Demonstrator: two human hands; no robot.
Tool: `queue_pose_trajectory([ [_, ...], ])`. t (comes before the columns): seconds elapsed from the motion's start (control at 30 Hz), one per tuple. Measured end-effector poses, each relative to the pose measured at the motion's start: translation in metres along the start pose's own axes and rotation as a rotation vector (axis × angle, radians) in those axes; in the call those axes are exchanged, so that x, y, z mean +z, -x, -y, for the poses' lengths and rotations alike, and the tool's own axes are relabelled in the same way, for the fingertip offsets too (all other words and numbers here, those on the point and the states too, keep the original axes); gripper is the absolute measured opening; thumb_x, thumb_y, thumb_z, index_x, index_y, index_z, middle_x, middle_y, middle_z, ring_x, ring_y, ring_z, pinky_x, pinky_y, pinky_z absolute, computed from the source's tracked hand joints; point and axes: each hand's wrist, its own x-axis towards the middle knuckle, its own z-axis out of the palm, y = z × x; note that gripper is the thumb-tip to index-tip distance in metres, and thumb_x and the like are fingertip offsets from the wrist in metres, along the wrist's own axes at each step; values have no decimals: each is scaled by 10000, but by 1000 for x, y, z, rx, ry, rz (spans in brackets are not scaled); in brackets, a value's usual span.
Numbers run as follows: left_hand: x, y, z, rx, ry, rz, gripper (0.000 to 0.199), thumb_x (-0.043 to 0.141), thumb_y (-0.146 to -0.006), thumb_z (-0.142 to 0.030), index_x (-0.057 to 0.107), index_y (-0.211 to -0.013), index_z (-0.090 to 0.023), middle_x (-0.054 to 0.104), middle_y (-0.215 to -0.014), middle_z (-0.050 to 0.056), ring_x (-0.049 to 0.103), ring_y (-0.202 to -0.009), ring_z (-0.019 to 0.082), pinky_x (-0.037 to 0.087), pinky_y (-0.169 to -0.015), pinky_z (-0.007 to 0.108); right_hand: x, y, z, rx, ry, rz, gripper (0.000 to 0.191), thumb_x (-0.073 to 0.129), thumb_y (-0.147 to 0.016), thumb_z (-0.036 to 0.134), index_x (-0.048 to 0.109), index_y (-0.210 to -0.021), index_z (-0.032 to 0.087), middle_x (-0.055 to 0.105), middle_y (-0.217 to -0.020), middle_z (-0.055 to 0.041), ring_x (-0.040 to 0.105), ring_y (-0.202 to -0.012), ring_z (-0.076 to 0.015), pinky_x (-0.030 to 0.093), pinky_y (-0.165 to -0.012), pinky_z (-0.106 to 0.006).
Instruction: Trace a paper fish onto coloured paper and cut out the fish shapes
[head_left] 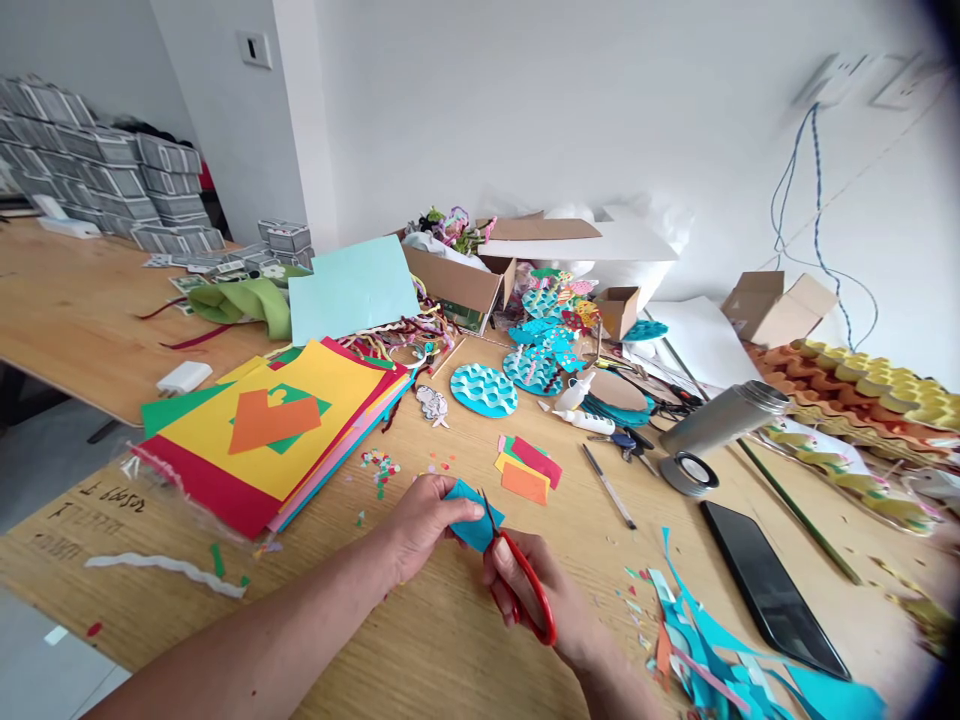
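My left hand (429, 522) pinches a small piece of blue paper (466, 535) between thumb and fingers, above the middle of the table. Around the red handles of a pair of scissors (531, 590) are the fingers of my right hand (551, 585). The scissor blades meet the right edge of the blue paper; whether they are cutting into it I cannot tell. Just beyond the hands lie small cut pieces of orange, yellow and pink paper (525, 484). Tiny coloured confetti bits (381, 468) are scattered left of them.
A stack of coloured paper sheets (217, 460) lies at left. Blue paper scraps (720, 650), a black phone (772, 590), a pen (609, 487) and a metal flask (724, 420) are at right. Behind stand a blue wavy disc (484, 390), glue bottles (589, 421) and a cardboard box (457, 280).
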Motion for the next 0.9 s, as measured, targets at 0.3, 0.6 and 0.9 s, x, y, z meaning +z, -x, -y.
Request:
queue_pose_trajectory([
  [0.3,-2,-1,3,-3,4,-5,205,753,-579,-297,636,-645,-143,605,-601,-2,512,-571,113,390,-586,248,-1,-2,-3,-14,5,-16,595,445,-774,760,477,-651,178,429,-426,62,370,-360,-70,251,-399,-209],
  [0.6,-2,-2,6,15,9,-5,176,730,-616,-284,633,-670,-148,605,-613,-9,508,-572,108,388,-590,245,0,-2,0,6,9,-22,598,457,-773,754,498,-667,167,437,-450,54,390,-389,-73,265,-415,-211],
  [0.9,0,0,2,5,6,3,178,736,-587,-272,620,-633,-145,599,-589,-10,519,-569,110,399,-587,241,1,0,-2,6,12,-14,592,451,-783,745,503,-696,162,444,-467,50,401,-409,-74,273,-416,-207],
])
